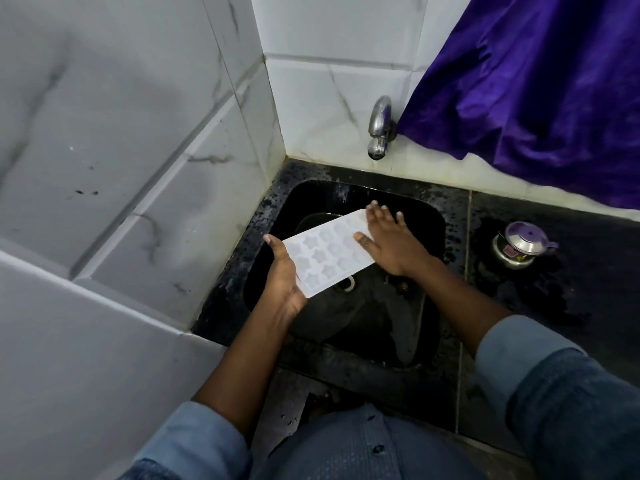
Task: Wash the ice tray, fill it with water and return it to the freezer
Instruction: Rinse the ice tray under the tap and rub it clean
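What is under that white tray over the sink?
Below the ice tray lies the black sink, with part of its drain ring peeking out at the tray's near edge. The left hand holds one end, its fingers hidden beneath. What lies directly beneath is covered.

Dim, even light is leaving the black sink [431, 237] murky. Wide-angle distortion is bending the wall tiles [104, 133] toward the edges.
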